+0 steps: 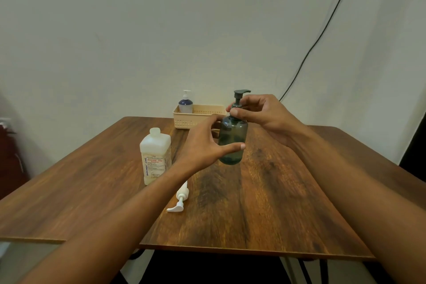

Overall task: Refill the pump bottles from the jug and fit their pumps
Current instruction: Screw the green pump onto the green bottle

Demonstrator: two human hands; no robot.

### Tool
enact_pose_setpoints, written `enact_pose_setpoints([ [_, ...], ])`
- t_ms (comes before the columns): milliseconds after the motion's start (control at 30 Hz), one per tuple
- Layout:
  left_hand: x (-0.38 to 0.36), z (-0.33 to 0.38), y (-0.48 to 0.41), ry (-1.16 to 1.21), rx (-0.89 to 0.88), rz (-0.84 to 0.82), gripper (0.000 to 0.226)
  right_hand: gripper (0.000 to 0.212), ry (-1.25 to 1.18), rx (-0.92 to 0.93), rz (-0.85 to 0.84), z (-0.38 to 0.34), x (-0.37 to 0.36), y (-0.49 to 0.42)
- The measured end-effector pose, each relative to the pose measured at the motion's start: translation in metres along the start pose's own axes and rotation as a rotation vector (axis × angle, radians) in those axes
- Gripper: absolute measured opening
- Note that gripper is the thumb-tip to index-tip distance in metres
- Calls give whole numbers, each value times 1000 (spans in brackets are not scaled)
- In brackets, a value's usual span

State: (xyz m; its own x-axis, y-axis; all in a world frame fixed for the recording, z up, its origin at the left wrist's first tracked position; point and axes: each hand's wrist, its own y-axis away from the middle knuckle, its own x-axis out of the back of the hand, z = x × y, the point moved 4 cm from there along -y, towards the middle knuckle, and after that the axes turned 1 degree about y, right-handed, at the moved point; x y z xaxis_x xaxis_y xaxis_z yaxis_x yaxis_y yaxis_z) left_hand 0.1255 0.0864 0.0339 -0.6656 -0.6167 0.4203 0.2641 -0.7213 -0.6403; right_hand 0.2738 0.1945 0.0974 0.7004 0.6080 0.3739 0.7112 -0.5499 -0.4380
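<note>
A dark green translucent pump bottle (232, 139) stands upright on the wooden table (276, 191). My left hand (205, 143) wraps around its body, thumb across the front. My right hand (260, 113) pinches the collar of the dark pump (239, 97) seated on the bottle's neck. Left of it stands the white jug (155, 157) with a printed label, its mouth uncapped. A white pump (181, 196) lies flat on the table in front of the jug, partly hidden by my left forearm.
At the table's back edge, against the wall, sits a beige perforated basket (207, 114) holding a white and blue pump bottle (185, 102). A black cable (322, 30) runs down the wall at right. The table's near edge is below my forearms.
</note>
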Motion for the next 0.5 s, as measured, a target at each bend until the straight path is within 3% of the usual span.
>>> enact_pose_setpoints([
  [333,0,2,5,11,-9,26,84,24,39,47,196,4,-14,8],
  [433,-1,2,6,12,-14,18,85,50,73,-3,108,5,-10,7],
  [500,0,1,6,16,-14,2,86,51,63,0,-39,0,-2,5],
])
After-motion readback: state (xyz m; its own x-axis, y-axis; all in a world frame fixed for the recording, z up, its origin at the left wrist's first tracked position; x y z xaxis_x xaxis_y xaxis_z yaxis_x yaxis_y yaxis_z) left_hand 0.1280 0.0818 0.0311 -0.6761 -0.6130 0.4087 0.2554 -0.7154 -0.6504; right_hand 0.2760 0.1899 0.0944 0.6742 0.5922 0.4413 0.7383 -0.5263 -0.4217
